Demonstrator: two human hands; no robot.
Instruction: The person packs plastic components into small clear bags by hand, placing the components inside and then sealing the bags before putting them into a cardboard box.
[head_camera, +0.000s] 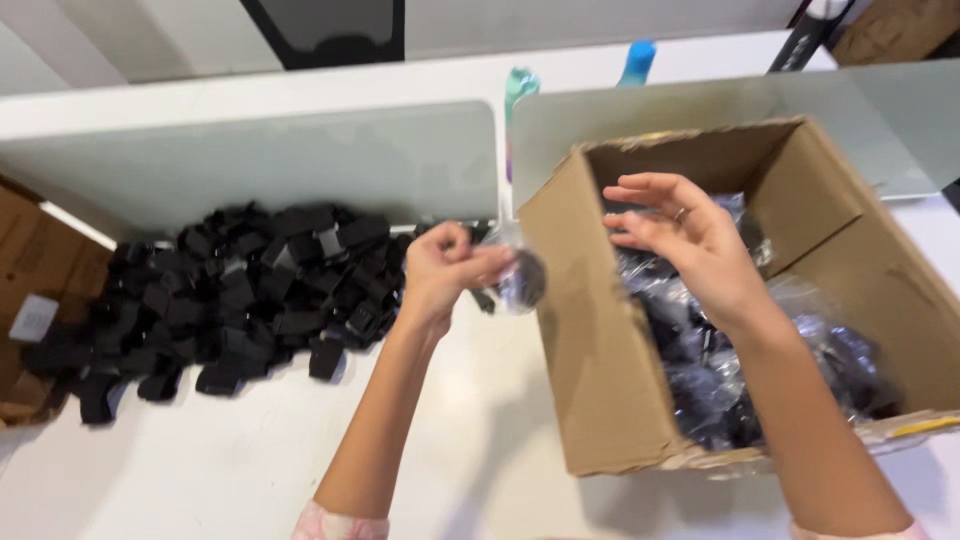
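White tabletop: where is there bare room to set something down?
The white tabletop is bare along the near edge, between the heap of black folded straps and the open brown cardboard box. The box interior, packed with clear-bagged black items, is crowded.

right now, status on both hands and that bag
Left hand pinching small clear plastic bag of black parts. Right hand open over brown cardboard box. Nothing between them.

left hand (445, 268) grips clear packet (520, 280) | right hand (690, 245) spread above cardboard box (600, 340)
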